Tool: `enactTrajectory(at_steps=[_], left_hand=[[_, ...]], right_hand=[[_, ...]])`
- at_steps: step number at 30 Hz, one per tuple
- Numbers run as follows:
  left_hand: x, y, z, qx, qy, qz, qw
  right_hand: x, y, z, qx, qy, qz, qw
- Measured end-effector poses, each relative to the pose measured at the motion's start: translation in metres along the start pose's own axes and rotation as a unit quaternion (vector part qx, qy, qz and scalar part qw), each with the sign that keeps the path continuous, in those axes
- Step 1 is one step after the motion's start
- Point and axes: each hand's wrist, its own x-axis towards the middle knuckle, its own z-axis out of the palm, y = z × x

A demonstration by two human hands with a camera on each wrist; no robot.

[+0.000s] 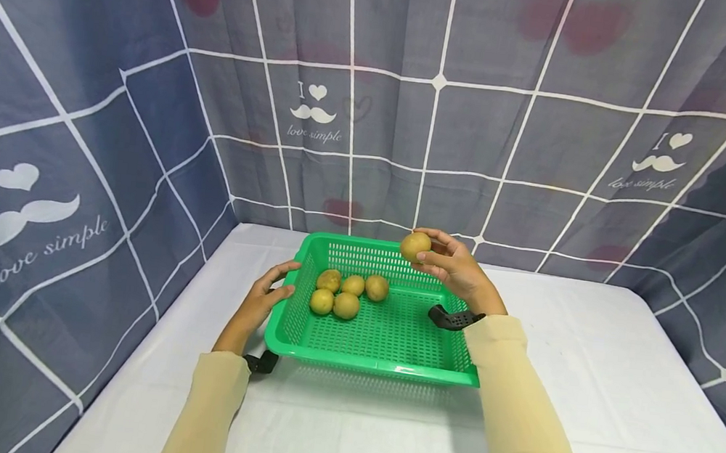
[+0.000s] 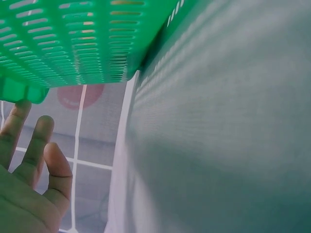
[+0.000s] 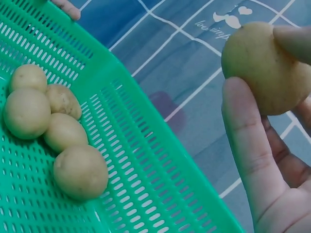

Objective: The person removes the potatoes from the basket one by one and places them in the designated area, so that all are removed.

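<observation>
A green slotted basket [image 1: 376, 365] stands on a white-covered table [image 1: 590, 394]. Several yellowish potatoes [image 1: 347, 294] lie bunched in its back left part, also seen in the right wrist view as potatoes [image 3: 53, 131] on the basket floor [image 3: 146, 165]. My right hand [image 1: 429, 253] pinches one more potato [image 1: 414, 246] in its fingertips above the basket's far rim; up close the potato [image 3: 262, 68] sits between thumb and fingers [image 3: 248, 141]. My left hand [image 1: 268, 292] rests against the basket's left rim with fairly straight fingers [image 2: 29, 145] touching the rim lip [image 2: 22, 92].
A blue-grey checked curtain [image 1: 413, 115] printed with "love simple" closes in the table at the back and on both sides. White tabletop runs right of and in front of the basket. Black wrist straps [image 1: 455, 317] show at both cuffs.
</observation>
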Motion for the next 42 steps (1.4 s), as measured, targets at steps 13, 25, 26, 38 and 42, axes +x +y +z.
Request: enactTrajectory(at_steps=[13, 25, 26, 38, 42], left_hand=[[-0.001, 0.0, 0.0, -0.006, -0.002, 0.001, 1.0], [-0.001, 0.001, -0.001, 0.003, 0.0, 0.007, 1.0], [-0.001, 0.0, 0.0, 0.002, 0.002, 0.007, 1.0], [-0.003, 0.001, 0.001, -0.002, 0.005, 0.008, 1.0], [-0.002, 0.0, 0.001, 0.001, 0.005, 0.008, 1.0]], right_hand=[[-0.013, -0.02, -0.017, -0.032, 0.019, -0.008, 0.999], [-0.029, -0.037, -0.033, -0.063, 0.011, 0.003, 0.998], [-0.03, -0.038, -0.035, -0.063, 0.009, 0.005, 0.998], [-0.045, -0.045, -0.057, -0.066, -0.011, 0.008, 0.998], [-0.051, -0.044, -0.064, -0.047, -0.007, 0.011, 0.999]])
